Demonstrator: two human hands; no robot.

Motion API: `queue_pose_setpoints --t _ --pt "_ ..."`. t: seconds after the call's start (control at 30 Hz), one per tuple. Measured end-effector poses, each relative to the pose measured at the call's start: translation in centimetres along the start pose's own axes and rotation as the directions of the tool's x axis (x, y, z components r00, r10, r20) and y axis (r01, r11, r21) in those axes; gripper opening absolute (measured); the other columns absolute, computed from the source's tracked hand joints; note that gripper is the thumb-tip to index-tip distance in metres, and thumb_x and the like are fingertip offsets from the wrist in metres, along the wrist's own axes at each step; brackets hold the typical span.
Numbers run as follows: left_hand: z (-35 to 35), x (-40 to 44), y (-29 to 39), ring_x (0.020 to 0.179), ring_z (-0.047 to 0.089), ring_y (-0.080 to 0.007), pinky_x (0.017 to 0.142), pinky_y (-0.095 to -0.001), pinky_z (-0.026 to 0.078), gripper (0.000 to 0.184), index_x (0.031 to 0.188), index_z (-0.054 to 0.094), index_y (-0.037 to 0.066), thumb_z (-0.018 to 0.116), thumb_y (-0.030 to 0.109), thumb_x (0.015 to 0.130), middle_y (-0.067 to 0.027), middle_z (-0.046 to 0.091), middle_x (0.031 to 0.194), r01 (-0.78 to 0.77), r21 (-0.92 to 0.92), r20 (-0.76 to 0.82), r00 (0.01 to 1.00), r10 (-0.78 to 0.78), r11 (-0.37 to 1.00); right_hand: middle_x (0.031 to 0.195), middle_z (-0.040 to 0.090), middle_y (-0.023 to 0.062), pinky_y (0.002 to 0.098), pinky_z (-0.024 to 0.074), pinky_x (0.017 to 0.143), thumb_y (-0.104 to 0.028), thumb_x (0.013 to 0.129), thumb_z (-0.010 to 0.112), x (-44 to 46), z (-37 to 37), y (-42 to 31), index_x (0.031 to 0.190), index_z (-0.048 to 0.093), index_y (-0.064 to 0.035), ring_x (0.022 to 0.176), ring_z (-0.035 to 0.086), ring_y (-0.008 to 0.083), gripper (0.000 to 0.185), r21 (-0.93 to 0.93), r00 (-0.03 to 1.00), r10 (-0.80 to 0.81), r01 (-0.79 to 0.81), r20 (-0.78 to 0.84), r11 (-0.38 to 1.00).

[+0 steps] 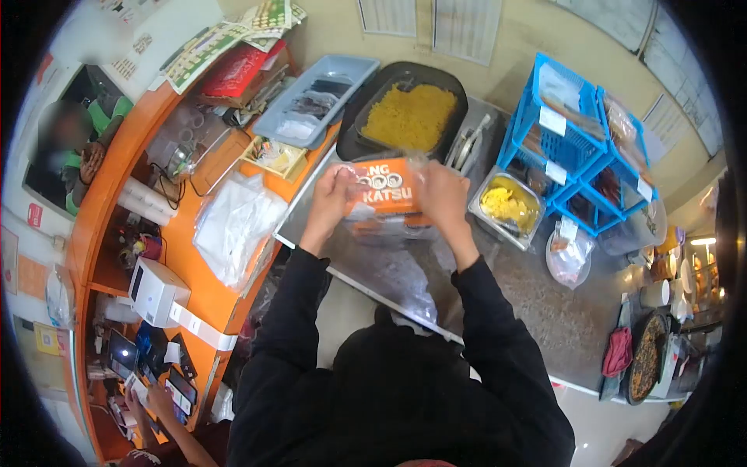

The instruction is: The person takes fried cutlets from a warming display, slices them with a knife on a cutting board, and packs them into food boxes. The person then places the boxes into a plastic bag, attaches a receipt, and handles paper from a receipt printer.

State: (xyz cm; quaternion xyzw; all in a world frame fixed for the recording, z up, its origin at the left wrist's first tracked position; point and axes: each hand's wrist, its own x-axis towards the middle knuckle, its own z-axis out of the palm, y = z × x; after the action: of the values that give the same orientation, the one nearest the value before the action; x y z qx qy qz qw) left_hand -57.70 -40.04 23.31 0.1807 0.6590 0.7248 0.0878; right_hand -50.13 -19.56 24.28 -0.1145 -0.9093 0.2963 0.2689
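Observation:
Between my two hands is an orange food box (385,185) with white lettering that includes "KATSU", held above the steel counter. My left hand (333,194) grips its left end, fingers closed. At the right end, my right hand (445,193) is closed, with clear plastic showing near its fingers. The plastic seems to lie around the box, though its edges are hard to make out. Just beyond is a black tray of yellow rice (411,115). A metal pan of yellow food (510,204) sits right of my right hand, and tongs (471,144) lie behind it.
Blue baskets (551,128) stand at the back right. Clear plastic bags (237,226) and a white receipt printer (158,292) sit on the orange counter (218,327). A light-blue tub (311,97) is at the back. One person handles papers at lower left; another leans through the window.

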Motion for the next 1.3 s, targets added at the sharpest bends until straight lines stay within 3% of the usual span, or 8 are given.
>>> queue_pose_setpoints --t 0.13,0.27,0.53,0.7,0.8,0.9,1.03,1.3 --pt "-1.9 2.5 3.4 0.075 0.065 -0.0128 0.068 -0.0254 0.051 0.035 0.108 0.061 0.003 0.045 0.034 0.103 -0.0102 0.066 0.116 -0.078 0.078 0.077 0.994 0.072 0.994 0.072 0.067 0.0146 0.0355 0.0507 0.063 -0.004 0.083 0.056 4.7 -3.1 -0.4 0.090 0.058 0.0045 0.067 0.067 0.0226 0.011 0.525 0.995 -0.081 0.038 0.059 0.850" --pt "-1.7 1.9 8.0 0.072 0.062 -0.0098 0.067 -0.0245 0.050 0.035 0.107 0.062 0.003 0.045 0.033 0.103 -0.0099 0.066 0.119 -0.185 0.109 0.011 0.983 0.185 0.977 0.076 0.067 0.0084 0.0262 0.0495 0.064 -0.002 0.087 0.053 6.4 -6.3 -4.2 0.093 0.058 0.0036 0.071 0.064 0.0133 0.009 0.747 0.997 -0.070 0.020 0.036 0.665" --pt "-2.7 -1.1 3.0 0.071 0.058 -0.0077 0.069 -0.0241 0.048 0.031 0.110 0.062 0.003 0.043 0.027 0.104 -0.0049 0.066 0.113 -0.171 0.190 0.108 0.982 0.152 0.967 0.080 0.065 0.0026 0.0227 0.0479 0.068 -0.005 0.094 0.055 2.3 -4.1 -1.9 0.096 0.058 0.0011 0.073 0.061 0.0087 0.007 0.775 0.992 -0.077 -0.028 0.098 0.632" --pt "-3.9 -5.8 -0.1 0.091 0.062 -0.0157 0.087 -0.0280 0.047 0.030 0.107 0.064 0.002 0.042 0.022 0.104 -0.0074 0.066 0.107 -0.301 0.337 0.033 0.951 0.308 0.892 0.114 0.060 0.0086 0.0322 0.0414 0.093 -0.021 0.095 0.057 -4.0 -2.6 5.4 0.118 0.057 -0.0023 0.106 0.054 0.0141 0.029 0.709 0.980 -0.169 0.043 0.108 0.703" --pt "-8.8 -7.0 -7.4 0.102 0.060 -0.0156 0.090 -0.0286 0.046 0.035 0.112 0.062 0.004 0.037 0.028 0.106 -0.0076 0.063 0.114 -0.260 -0.038 -0.370 0.900 0.228 0.965 0.127 0.054 0.0093 0.0373 0.0336 0.104 -0.040 0.097 0.052 -5.9 -0.8 10.1 0.129 0.055 -0.0045 0.120 0.048 0.0167 0.048 0.916 0.960 0.210 -0.245 0.184 0.318" --pt "-6.7 -7.6 -11.3 0.108 0.058 -0.0150 0.092 -0.0312 0.046 0.039 0.120 0.057 0.003 0.037 0.033 0.105 -0.0065 0.061 0.118 0.041 -0.537 -0.568 0.721 -0.397 0.843 0.136 0.049 0.0074 0.0394 0.0298 0.110 -0.043 0.099 0.043 -9.6 5.9 14.5 0.139 0.047 -0.0071 0.129 0.043 0.0207 0.054 0.731 0.819 0.305 -0.572 0.486 0.372" --pt "-5.1 -7.8 -16.0 0.105 0.058 -0.0144 0.089 -0.0311 0.047 0.036 0.119 0.058 0.002 0.046 0.031 0.100 -0.0065 0.063 0.116 0.138 -0.487 -0.484 0.779 -0.398 0.862 0.137 0.048 0.0079 0.0397 0.0296 0.110 -0.044 0.099 0.042 -12.6 9.6 15.4 0.139 0.046 -0.0069 0.129 0.043 0.0213 0.054 0.600 0.673 0.399 -0.738 0.623 0.308" --pt "-1.8 -8.1 -18.8 0.099 0.059 -0.0130 0.084 -0.0308 0.048 0.038 0.119 0.061 0.000 0.066 0.025 0.091 -0.0066 0.067 0.111 0.364 -0.101 -0.209 0.902 -0.377 0.926 0.139 0.047 0.0091 0.0403 0.0292 0.111 -0.045 0.100 0.040 -8.3 11.0 14.5 0.140 0.044 -0.0066 0.131 0.041 0.0226 0.055 0.593 0.688 0.381 -0.725 0.617 0.349"
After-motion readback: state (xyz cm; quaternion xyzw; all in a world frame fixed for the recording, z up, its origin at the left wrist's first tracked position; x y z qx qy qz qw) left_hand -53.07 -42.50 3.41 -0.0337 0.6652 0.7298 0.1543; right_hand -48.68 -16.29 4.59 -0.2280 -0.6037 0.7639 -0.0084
